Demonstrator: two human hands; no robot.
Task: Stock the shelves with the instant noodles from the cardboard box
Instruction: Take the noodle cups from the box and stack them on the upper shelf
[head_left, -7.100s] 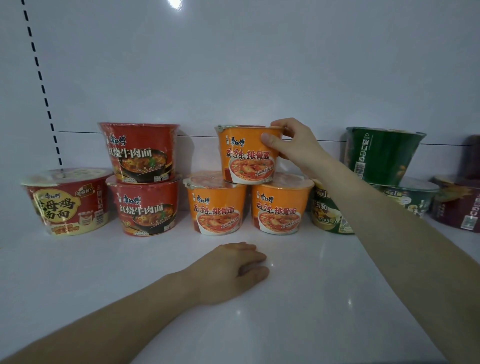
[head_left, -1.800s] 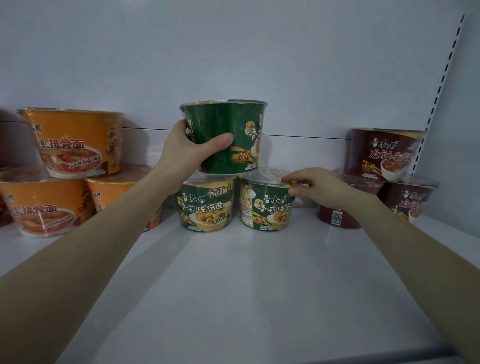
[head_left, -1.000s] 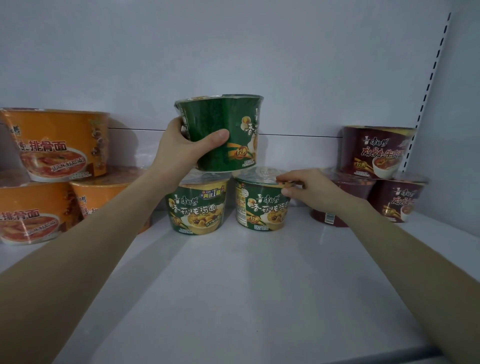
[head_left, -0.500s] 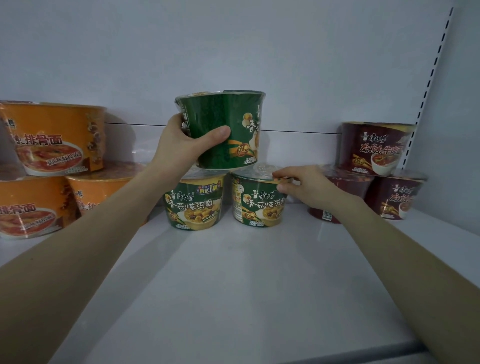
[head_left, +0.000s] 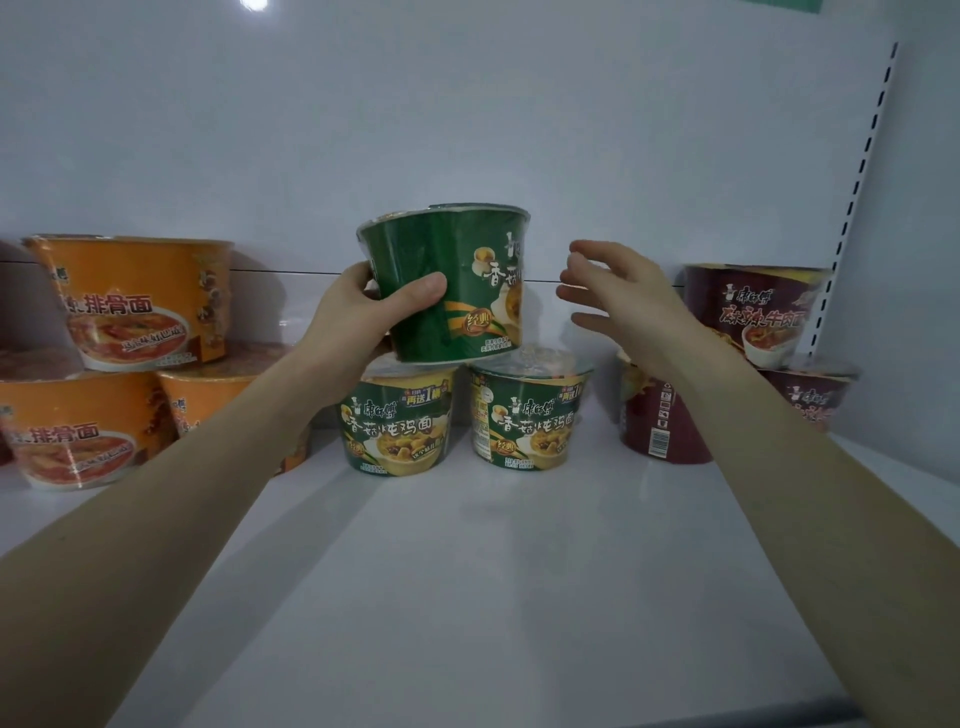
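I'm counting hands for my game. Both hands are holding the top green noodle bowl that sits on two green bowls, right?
Not quite. Only the left hand is holding the top green noodle bowl. The right hand is open beside it, not touching, as the head view shows. The rest is right: it sits on two green bowls.
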